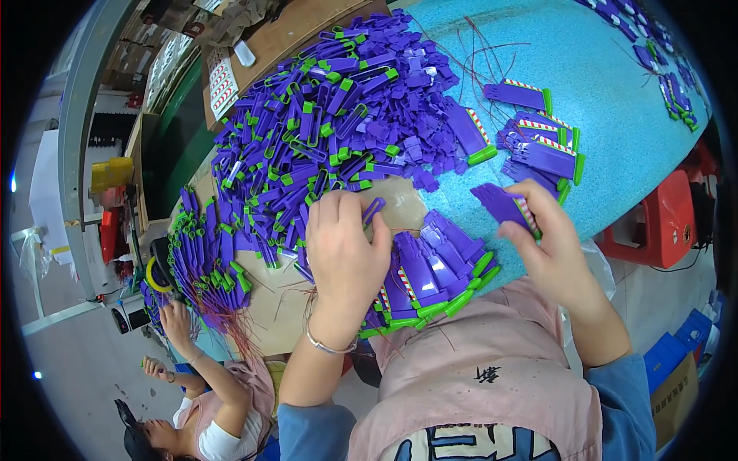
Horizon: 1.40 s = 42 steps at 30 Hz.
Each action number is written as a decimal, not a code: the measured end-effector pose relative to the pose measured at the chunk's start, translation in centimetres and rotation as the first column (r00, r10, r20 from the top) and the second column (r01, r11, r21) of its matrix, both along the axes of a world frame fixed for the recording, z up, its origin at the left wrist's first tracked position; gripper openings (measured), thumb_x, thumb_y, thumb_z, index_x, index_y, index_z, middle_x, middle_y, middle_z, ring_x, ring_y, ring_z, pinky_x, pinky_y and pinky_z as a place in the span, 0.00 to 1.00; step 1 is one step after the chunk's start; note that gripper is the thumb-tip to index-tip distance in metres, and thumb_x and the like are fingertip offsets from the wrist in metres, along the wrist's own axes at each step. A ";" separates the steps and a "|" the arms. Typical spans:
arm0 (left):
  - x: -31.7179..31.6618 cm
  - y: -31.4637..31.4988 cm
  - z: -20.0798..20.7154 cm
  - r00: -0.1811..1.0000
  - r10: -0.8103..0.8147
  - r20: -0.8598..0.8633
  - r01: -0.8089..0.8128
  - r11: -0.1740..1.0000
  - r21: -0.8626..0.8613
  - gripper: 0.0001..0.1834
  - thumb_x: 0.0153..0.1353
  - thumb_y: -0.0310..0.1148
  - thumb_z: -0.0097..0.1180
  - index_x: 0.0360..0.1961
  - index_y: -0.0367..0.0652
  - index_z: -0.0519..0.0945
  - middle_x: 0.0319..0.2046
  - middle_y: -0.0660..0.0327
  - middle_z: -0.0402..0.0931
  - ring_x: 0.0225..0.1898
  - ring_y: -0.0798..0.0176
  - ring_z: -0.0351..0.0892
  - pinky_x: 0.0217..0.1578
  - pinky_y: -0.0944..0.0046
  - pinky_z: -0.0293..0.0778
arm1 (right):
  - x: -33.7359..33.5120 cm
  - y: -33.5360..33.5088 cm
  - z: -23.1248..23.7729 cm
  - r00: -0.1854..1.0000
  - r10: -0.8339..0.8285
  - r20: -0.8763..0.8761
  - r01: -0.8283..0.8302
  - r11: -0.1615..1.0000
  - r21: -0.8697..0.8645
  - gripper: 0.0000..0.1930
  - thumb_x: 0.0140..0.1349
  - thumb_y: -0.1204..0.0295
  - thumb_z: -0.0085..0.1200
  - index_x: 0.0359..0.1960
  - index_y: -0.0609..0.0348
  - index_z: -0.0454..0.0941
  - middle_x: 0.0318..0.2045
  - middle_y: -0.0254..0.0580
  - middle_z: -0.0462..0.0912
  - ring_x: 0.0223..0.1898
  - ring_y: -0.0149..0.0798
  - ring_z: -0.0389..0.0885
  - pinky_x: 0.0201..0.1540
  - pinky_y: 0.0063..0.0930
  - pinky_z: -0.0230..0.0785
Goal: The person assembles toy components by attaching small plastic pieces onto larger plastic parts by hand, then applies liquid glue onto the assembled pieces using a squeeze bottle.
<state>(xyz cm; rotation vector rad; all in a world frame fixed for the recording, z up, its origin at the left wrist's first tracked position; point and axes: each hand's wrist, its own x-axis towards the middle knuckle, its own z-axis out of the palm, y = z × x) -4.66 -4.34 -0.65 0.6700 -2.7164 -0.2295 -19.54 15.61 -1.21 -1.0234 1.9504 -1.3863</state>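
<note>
My right hand point(555, 244) pinches a flat purple plastic piece point(498, 203) with a red-and-white striped strip and a green end, held above the blue tabletop. My left hand point(342, 242) is closed at the near edge of a big heap of purple-and-green plastic parts point(307, 131). A small purple part point(374, 209) sticks out between its thumb and fingers; the rest of it is hidden. Between my hands, near the table edge, a fanned row of flat purple pieces point(434, 265) lies overlapping, green ends toward me.
Beyond my right hand, several striped purple pieces point(542, 154) lie on the blue tabletop point(607, 100), with thin red-brown strands point(483, 46) nearby. At the left, a co-worker's hand point(175, 324) is beside another purple-green pile point(204, 257). A red stool point(653, 223) stands right of the table.
</note>
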 end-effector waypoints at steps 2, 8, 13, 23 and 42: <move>0.0 1.6 1.0 0.996 -0.023 -0.083 0.046 0.958 0.283 0.08 0.50 0.22 0.58 0.32 0.36 0.73 0.30 0.53 0.73 0.34 0.50 0.74 0.36 0.56 0.70 | 1.4 0.2 0.9 0.771 0.087 0.631 0.030 0.985 -0.172 0.12 0.68 0.76 0.47 0.51 0.64 0.67 0.35 0.39 0.77 0.33 0.29 0.78 0.36 0.24 0.72; 0.6 4.6 3.0 0.943 -0.036 -0.332 0.309 0.468 0.828 0.12 0.56 0.20 0.57 0.43 0.36 0.73 0.37 0.53 0.78 0.39 0.58 0.78 0.40 0.63 0.73 | 2.3 -0.2 2.0 0.579 0.225 0.783 -0.114 0.974 -0.195 0.12 0.70 0.68 0.47 0.40 0.68 0.74 0.32 0.43 0.80 0.27 0.34 0.81 0.31 0.26 0.75; 0.5 5.2 4.0 0.848 0.315 -0.427 0.388 0.180 0.904 0.23 0.64 0.24 0.53 0.58 0.34 0.63 0.39 0.51 0.79 0.33 0.64 0.81 0.36 0.69 0.77 | 2.8 -0.2 2.3 0.543 0.224 0.809 -0.165 0.974 -0.158 0.09 0.71 0.70 0.47 0.37 0.65 0.73 0.29 0.36 0.78 0.26 0.27 0.78 0.30 0.21 0.71; 0.7 4.7 4.1 0.978 -0.019 -0.208 0.207 0.222 0.953 0.22 0.60 0.17 0.57 0.56 0.36 0.76 0.45 0.56 0.75 0.31 0.72 0.79 0.31 0.74 0.77 | 2.1 0.1 2.2 0.612 0.160 0.775 -0.178 0.982 -0.062 0.11 0.70 0.68 0.48 0.37 0.66 0.75 0.28 0.37 0.79 0.24 0.30 0.80 0.25 0.23 0.72; -2.1 -0.5 3.5 0.831 -0.097 -0.548 0.556 0.158 0.816 0.12 0.63 0.27 0.51 0.22 0.37 0.76 0.24 0.58 0.73 0.32 0.62 0.73 0.35 0.64 0.69 | 0.4 0.9 1.2 0.956 0.231 0.180 -0.212 0.970 -0.121 0.18 0.59 0.74 0.58 0.51 0.66 0.75 0.37 0.54 0.80 0.38 0.54 0.80 0.41 0.40 0.71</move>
